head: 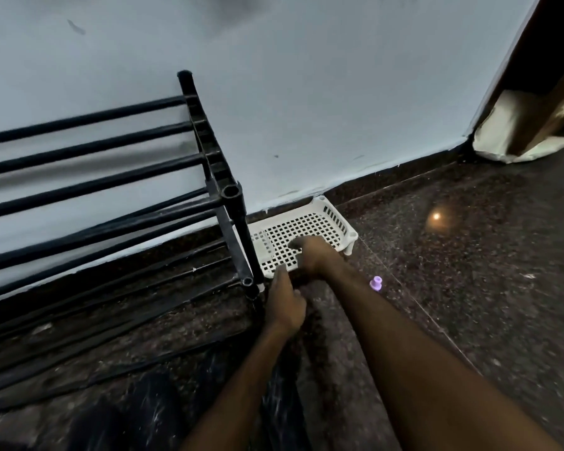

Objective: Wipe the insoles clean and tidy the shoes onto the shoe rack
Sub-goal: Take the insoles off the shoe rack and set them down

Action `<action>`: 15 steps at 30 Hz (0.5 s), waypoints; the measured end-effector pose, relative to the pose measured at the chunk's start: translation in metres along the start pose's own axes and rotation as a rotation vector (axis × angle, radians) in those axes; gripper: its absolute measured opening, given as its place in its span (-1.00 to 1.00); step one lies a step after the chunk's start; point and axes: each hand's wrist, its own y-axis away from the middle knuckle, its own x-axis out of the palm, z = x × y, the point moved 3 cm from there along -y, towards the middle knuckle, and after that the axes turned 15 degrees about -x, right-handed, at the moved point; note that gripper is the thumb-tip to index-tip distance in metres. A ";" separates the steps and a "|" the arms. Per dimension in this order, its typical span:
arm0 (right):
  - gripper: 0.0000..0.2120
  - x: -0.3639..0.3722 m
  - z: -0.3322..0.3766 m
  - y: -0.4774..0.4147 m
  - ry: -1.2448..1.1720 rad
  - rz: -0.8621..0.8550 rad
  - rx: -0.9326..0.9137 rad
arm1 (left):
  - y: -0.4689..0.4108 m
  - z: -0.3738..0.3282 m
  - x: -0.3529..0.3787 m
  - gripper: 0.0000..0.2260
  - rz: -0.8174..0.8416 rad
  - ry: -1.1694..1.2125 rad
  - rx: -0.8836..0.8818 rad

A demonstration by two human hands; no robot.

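Observation:
A black tube shoe rack (209,164) stands against the pale wall at the left, and no shoes or insoles show on its bars. Beside its right post a white perforated plastic basket (326,219) lies on the floor by the wall. My right hand (311,255) hovers over the basket's front part with its fingers bent downward; blur hides whether it grips anything. My left hand (285,302) reaches to the basket's front left corner, its fingers stretched toward the rim. A dark patch between the two hands is too blurred to identify.
A small purple plastic piece (376,283) lies on the dark speckled floor (469,271) right of my right forearm. A pale bag (502,131) leans in the doorway corner at the upper right. My dark-clothed leg fills the bottom middle.

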 end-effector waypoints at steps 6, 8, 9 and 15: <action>-0.56 0.033 -0.010 -0.028 0.252 0.306 -0.014 | -0.014 0.010 0.013 -0.31 -0.115 -0.275 0.076; -0.65 0.040 -0.019 -0.025 0.237 0.274 -0.024 | -0.017 0.009 0.015 -0.30 -0.140 -0.378 0.072; -0.68 0.042 -0.021 -0.021 0.224 0.241 -0.035 | -0.017 0.009 0.015 -0.31 -0.158 -0.429 0.064; -0.69 0.031 -0.029 -0.006 0.242 0.116 -0.007 | -0.021 0.015 0.023 -0.33 -0.163 -0.677 0.017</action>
